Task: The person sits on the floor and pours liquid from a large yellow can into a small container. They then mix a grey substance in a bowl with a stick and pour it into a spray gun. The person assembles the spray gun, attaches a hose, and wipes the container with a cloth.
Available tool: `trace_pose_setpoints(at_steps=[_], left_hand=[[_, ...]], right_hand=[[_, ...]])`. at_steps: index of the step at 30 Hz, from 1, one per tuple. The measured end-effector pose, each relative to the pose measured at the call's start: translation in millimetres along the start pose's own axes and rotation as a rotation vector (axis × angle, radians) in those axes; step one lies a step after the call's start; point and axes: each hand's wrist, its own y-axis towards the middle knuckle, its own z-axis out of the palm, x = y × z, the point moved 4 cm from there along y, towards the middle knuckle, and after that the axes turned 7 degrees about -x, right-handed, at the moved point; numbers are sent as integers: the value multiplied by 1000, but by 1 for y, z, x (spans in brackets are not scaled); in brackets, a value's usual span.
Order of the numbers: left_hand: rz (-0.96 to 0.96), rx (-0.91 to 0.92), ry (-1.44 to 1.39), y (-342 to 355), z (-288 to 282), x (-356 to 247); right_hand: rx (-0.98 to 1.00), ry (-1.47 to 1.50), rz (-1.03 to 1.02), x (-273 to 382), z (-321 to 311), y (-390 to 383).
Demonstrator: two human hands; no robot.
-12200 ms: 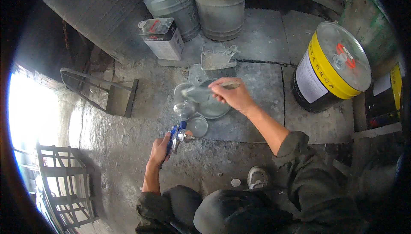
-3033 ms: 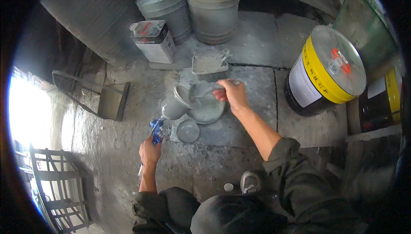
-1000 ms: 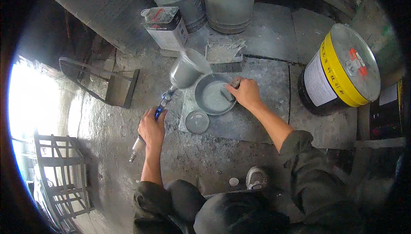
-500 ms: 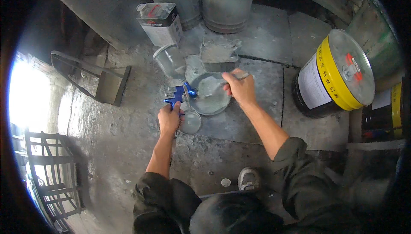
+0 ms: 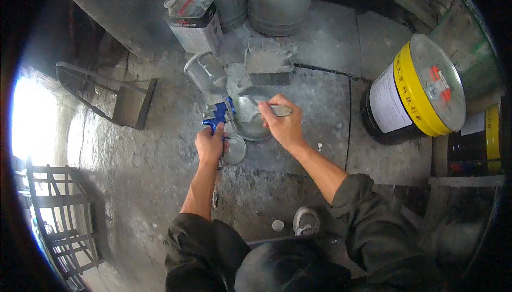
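My left hand is wrapped around the handle of a blue spray gun, its head over the left rim of a round grey basin. In my right hand is a brush, its pale handle end sticking out to the right and its tip pointing towards the gun's head. Whether the brush touches the gun I cannot tell. Beside my left hand, a round grey cup sits below the gun; its link to the gun is unclear. A clear plastic container stands beyond the gun.
A rectangular can stands at the back, near two grey drums. Behind the basin sits a crusted grey block. To the right is a black and yellow drum. A metal frame lies left, and a round cap near my shoe.
My right hand has moved left with the brush, over the basin and closer to the spray gun. My left hand keeps its hold on the gun, and the whole view has shifted slightly.
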Motion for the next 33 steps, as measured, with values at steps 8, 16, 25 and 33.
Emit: trace_pose_setpoints(at_steps=[8, 16, 25, 33], left_hand=[[212, -68, 184, 5, -10, -4], [310, -26, 225, 0, -16, -7], [348, 23, 219, 5, -19, -4], [229, 122, 52, 6, -15, 0]], right_hand=[[-64, -568, -349, -48, -42, 28], [-1, 27, 294, -16, -27, 36], [-332, 210, 569, -43, -30, 22], [-245, 211, 467, -42, -28, 16]])
